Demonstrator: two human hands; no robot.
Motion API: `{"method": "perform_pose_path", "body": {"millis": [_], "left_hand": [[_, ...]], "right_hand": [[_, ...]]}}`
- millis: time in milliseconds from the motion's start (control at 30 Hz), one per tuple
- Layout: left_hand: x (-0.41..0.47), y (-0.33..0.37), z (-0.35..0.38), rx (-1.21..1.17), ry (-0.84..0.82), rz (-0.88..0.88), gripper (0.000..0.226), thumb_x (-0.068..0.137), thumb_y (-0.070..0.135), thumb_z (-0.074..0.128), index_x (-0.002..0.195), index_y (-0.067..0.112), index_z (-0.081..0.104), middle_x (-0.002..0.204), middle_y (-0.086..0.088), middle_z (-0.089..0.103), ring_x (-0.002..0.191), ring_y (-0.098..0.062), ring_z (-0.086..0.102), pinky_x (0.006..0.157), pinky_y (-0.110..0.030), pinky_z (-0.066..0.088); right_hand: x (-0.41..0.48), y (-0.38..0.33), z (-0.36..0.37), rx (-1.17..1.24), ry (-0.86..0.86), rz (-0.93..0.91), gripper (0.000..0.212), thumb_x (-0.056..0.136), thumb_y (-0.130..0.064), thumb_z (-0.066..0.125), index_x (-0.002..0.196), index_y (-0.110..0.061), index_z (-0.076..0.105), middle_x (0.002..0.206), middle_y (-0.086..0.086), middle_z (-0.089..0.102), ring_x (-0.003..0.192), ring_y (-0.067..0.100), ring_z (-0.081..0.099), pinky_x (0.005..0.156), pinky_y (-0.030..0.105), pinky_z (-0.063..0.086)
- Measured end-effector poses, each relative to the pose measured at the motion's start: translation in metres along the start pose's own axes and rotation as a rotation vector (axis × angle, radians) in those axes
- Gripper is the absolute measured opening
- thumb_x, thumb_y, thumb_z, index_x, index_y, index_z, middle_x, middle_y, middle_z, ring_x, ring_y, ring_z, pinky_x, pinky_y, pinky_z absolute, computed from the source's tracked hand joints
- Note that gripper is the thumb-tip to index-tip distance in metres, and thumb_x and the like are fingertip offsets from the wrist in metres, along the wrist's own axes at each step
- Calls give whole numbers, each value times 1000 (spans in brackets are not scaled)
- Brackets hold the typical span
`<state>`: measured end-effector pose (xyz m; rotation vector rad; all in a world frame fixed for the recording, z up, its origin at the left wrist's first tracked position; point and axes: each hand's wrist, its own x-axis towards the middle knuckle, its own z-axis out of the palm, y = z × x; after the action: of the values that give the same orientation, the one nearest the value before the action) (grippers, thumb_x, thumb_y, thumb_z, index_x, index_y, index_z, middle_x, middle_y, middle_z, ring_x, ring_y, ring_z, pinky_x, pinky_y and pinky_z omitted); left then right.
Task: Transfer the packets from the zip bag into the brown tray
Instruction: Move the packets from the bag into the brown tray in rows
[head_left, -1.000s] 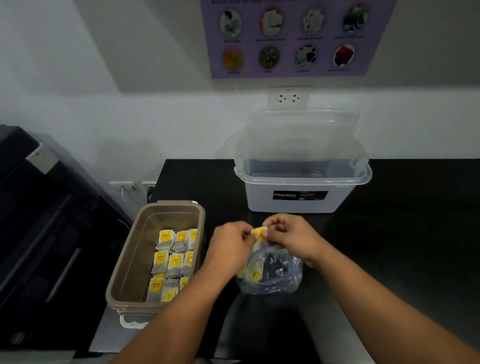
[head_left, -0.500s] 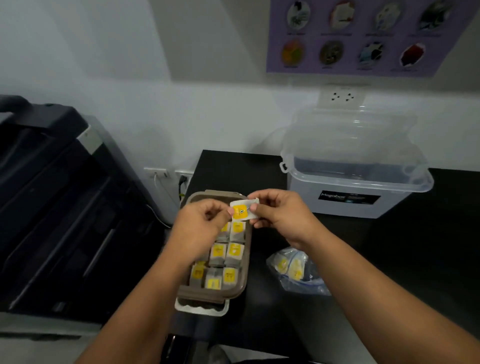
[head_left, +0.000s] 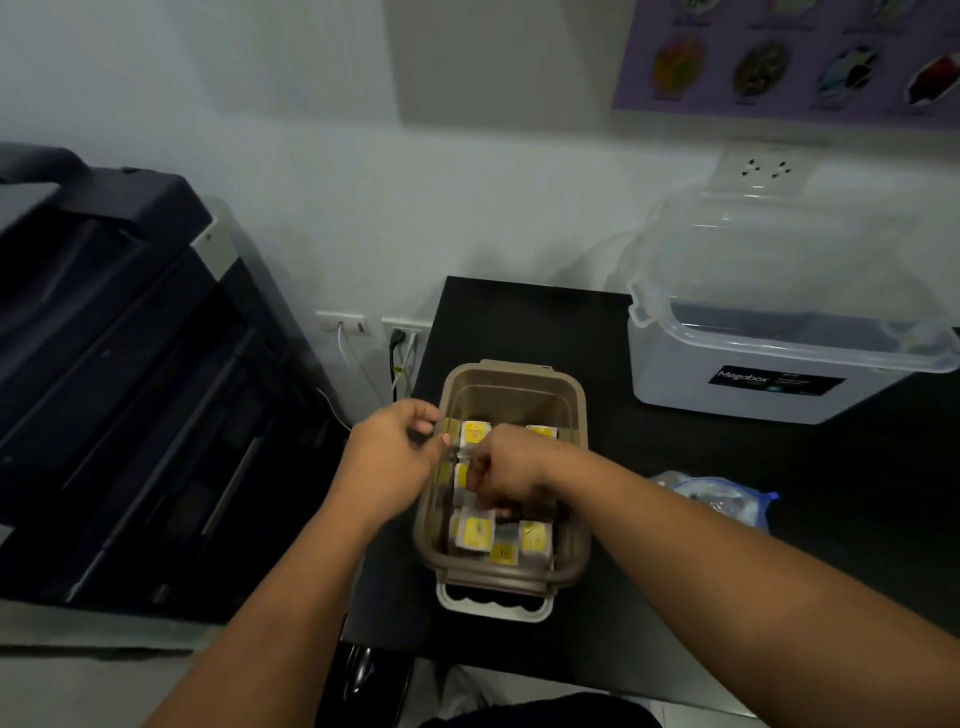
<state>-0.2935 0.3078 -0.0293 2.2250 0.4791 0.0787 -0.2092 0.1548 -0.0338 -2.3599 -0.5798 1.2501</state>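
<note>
Inside brown tray (head_left: 511, 395), small yellow-labelled packets (head_left: 477, 531)

The left arm (head_left: 291, 597) and the right arm (head_left: 701, 561) are bare and reach forward, coming close together. The left hand (head_left: 392, 457) shows its back, with its fingers curled in and the thumb near the fingertips. The right hand (head_left: 511, 475) is just beside it, fingers bent down. The blur hides whether either hand holds anything.

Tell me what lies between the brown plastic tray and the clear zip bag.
Head view: the person's right forearm crosses the gap between brown tray and zip bag; the black tabletop there is otherwise bare.
</note>
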Motion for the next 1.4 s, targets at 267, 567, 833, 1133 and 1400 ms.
{"method": "perform_pose_path", "body": {"millis": [267, 567, 833, 1133, 1400], "left_hand": [[2, -4, 0, -29, -28, 23, 19, 87, 17, 76, 100, 27, 68, 93, 7, 61, 68, -5, 60, 65, -13, 46], [3, -5, -2, -48, -51, 12, 20, 87, 17, 76, 102, 26, 68, 92, 9, 61, 67, -3, 57, 65, -15, 46], [6, 3, -5, 41, -8, 4, 16, 87, 20, 75, 102, 26, 70, 91, 12, 65, 81, -3, 62, 70, -14, 44], [-1, 82, 30, 56, 96, 251, 16, 91, 23, 71, 106, 25, 70, 96, 13, 68, 82, 2, 63, 72, -5, 42], [-32, 137, 129, 32, -51, 318, 16, 89, 15, 71, 104, 21, 73, 90, 8, 70, 75, 1, 62, 74, -10, 49]], "right_hand": [[29, -1, 36, 32, 30, 156, 14, 95, -4, 70, 107, 0, 76, 107, 19, 78, 79, 30, 68, 81, 48, 61], [34, -7, 51, -282, 139, 124, 21, 86, -22, 79, 107, -18, 79, 99, 8, 74, 93, 27, 72, 78, 35, 58], [30, -15, 42, -307, 176, 108, 27, 86, -17, 80, 111, -10, 72, 96, 9, 66, 85, 25, 62, 74, 35, 52], [-64, 37, -32, 223, 482, -185, 12, 95, -9, 70, 100, -18, 75, 88, -6, 72, 57, -4, 62, 58, 17, 51], [-117, 155, -59, 247, 572, 43, 22, 88, -14, 79, 78, -30, 66, 79, -7, 71, 75, 12, 69, 73, 27, 56]]}}
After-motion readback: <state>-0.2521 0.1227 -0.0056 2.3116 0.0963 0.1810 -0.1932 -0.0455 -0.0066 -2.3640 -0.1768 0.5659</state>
